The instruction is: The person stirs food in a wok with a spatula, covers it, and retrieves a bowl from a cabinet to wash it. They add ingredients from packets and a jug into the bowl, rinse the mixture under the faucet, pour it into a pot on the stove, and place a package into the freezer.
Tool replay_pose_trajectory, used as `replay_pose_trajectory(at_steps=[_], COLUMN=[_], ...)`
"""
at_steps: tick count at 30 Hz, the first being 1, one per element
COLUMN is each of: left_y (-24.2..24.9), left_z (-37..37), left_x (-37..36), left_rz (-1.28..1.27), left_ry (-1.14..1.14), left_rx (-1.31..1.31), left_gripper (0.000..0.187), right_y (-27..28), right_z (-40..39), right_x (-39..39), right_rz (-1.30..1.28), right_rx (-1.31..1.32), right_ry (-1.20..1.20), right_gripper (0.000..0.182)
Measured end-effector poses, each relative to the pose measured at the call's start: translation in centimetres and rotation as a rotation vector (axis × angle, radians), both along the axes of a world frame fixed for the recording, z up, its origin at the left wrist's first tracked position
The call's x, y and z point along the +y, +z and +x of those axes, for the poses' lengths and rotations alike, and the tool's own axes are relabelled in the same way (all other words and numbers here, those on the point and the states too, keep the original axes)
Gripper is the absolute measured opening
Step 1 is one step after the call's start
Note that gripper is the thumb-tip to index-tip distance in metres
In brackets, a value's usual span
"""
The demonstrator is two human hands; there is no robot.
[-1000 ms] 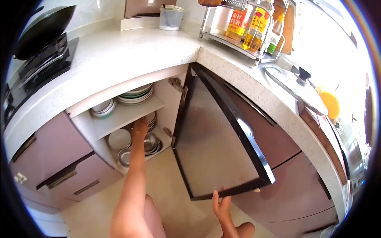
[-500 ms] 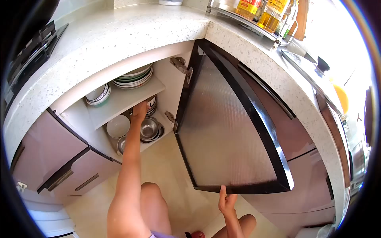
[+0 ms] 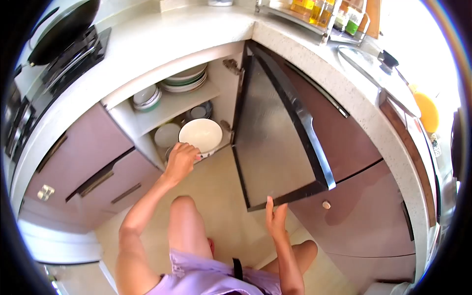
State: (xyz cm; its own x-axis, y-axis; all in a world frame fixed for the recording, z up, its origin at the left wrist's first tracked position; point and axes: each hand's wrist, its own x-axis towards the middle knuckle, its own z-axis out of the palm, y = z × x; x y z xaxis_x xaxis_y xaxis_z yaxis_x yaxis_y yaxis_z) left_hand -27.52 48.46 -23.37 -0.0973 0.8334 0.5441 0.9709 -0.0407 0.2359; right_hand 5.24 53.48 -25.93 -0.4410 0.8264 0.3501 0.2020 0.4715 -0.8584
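Note:
My left hand (image 3: 181, 161) grips the near rim of a white bowl (image 3: 201, 135) with a patterned outside, tilted so its inside faces me, at the front of the cabinet's lower level. Behind it lie another pale bowl (image 3: 167, 134) and dark stacked dishes (image 3: 199, 112), partly hidden. My right hand (image 3: 277, 219) is at the lower edge of the open cabinet door (image 3: 275, 142), a dark-framed frosted panel. Its thumb lies against the frame; the other fingers are partly hidden.
On the cabinet shelf (image 3: 172, 105) stand stacked plates (image 3: 186, 81) and small bowls (image 3: 146, 97). Overhead is the curved countertop (image 3: 167, 44), with a wok (image 3: 66, 32) on the stove at left and a bottle rack (image 3: 295, 17) at right. A glass lid (image 3: 364, 66) lies on the right counter.
My left hand has come out from the lower level toward me with the white bowl. The door has swung somewhat, its lower edge higher in view, with my right hand still at it.

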Motion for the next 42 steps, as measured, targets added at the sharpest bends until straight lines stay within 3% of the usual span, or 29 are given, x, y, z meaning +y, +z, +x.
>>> replay_pose_trajectory(at_steps=[4, 6, 7, 12, 14, 16, 22, 24, 25, 27, 29, 30, 32, 34, 36, 37, 39, 40, 42], left_y=[8.0, 12.6, 14.5, 22.6, 24.2, 25.3, 27.0, 27.0, 26.8, 26.0, 24.8, 24.3, 23.0, 21.2, 19.8, 19.8, 21.5, 23.5, 29.0], left_z=[4.4, 6.1, 6.6, 10.5, 11.4, 11.6, 13.3, 13.5, 13.5, 13.3, 12.9, 13.0, 13.6, 14.4, 15.1, 15.7, 17.3, 18.0, 20.8], left_x=[-9.8, -13.7, -15.5, -21.0, -22.0, -22.7, -22.9, -22.3, -21.9, -20.8, -19.2, -18.4, -16.2, -14.0, -11.6, -10.0, -7.2, -6.2, -4.7], left_rz=[-0.062, -0.062, -0.074, -0.033, -0.030, -0.043, 0.000, 0.013, 0.033, 0.072, 0.130, 0.150, 0.146, 0.126, 0.143, 0.202, 0.154, 0.058, -0.050], left_ry=[-0.076, -0.026, 0.008, 0.168, 0.218, 0.300, 0.237, 0.183, 0.143, 0.077, -0.012, -0.050, -0.166, -0.300, -0.431, -0.518, -0.699, -0.800, -0.882], left_rx=[0.155, 0.286, 0.372, 0.608, 0.680, 0.764, 0.876, 0.900, 0.916, 0.915, 0.940, 0.919, 0.888, 0.798, 0.723, 0.686, 0.633, 0.670, 0.403], left_gripper=[0.014, 0.015, 0.017, 0.019, 0.018, 0.018, 0.015, 0.015, 0.014, 0.013, 0.012, 0.012, 0.010, 0.010, 0.012, 0.012, 0.016, 0.032, 0.033], right_y=[-0.6, -2.0, -1.0, 1.1, 1.8, 2.1, 4.4, 5.0, 5.1, 5.8, 11.3, 11.6, 11.6, 13.1, 12.8, 16.0, 18.7, 21.2, 23.6], right_z=[-1.5, -2.9, -4.3, -13.0, -16.2, -18.7, -23.3, -22.7, -22.2, -20.2, -15.0, -13.1, -8.2, -4.2, -1.0, 1.4, 4.9, 7.1, 9.8], right_x=[-1.1, -1.9, -2.6, -5.7, -6.4, -6.8, -7.7, -7.6, -7.3, -6.2, -5.9, -5.0, -2.7, -3.0, -2.5, -2.6, -2.5, -3.3, -5.3], right_rz=[0.083, 0.115, 0.220, 0.528, 0.493, 0.527, 0.500, 0.379, 0.196, 0.017, -0.935, -0.924, -1.268, -1.170, -1.143, -1.068, -0.851, -0.901, -0.989], right_rx=[-0.095, -0.109, -0.148, 0.008, 0.115, 0.140, 0.129, 0.219, 0.404, 0.571, 0.623, 0.626, 0.792, 0.668, 0.698, 0.714, 0.770, 0.851, 0.899], right_ry=[0.007, 0.096, 0.098, 0.113, 0.069, 0.114, 0.098, 0.233, 0.422, 0.577, 0.737, 0.690, 1.179, 0.884, 0.824, 0.813, 0.689, 0.641, 0.426], right_gripper=[0.036, 0.051, 0.066, 0.085, 0.093, 0.088, 0.091, 0.079, 0.070, 0.062, 0.059, 0.059, 0.077, 0.073, 0.070, 0.074, 0.082, 0.073, 0.077])
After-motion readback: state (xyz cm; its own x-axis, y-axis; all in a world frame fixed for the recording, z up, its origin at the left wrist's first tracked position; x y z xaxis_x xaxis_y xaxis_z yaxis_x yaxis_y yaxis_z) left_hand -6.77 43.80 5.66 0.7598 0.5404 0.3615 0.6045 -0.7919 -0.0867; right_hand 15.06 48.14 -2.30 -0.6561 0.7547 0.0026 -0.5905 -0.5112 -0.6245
